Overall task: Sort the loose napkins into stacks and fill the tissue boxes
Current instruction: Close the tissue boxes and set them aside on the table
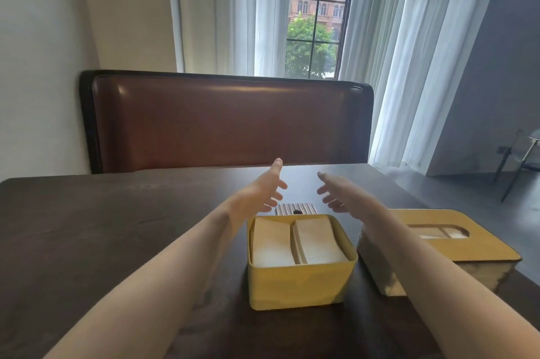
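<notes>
Both our hands, left (257, 192) and right (339, 195), reach spread and empty toward the striped lid (295, 209); a clumsy grip could knock the yellow box (301, 285) across the desk (117, 227).

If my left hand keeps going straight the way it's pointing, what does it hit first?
Probably nothing close: the left hand points across the bare table, above the striped lid, toward the leather seat back.
</notes>
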{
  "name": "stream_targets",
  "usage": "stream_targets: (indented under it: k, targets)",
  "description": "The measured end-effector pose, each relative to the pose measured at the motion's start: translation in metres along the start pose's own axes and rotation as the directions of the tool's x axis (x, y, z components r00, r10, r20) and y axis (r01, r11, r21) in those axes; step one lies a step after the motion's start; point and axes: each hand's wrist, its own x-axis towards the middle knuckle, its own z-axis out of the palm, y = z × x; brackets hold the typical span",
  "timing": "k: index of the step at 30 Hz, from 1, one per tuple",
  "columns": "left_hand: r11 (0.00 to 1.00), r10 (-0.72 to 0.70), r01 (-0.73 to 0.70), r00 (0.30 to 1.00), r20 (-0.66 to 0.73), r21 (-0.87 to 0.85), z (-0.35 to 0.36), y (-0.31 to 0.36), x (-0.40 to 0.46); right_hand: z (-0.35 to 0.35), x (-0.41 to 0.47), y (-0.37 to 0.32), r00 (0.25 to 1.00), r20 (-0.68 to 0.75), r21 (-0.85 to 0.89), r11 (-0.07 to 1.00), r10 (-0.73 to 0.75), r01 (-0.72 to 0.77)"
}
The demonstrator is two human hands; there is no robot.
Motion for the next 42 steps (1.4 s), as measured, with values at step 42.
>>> stream_targets:
  k: [42]
  targets:
    - [0.723, -0.135, 0.086, 0.991, -0.018, -0.685, -0.043, 0.061, 0.007, 0.008, -0.006, -0.059, 0.735, -0.034, 0.255, 0.706, -0.677, 0.661]
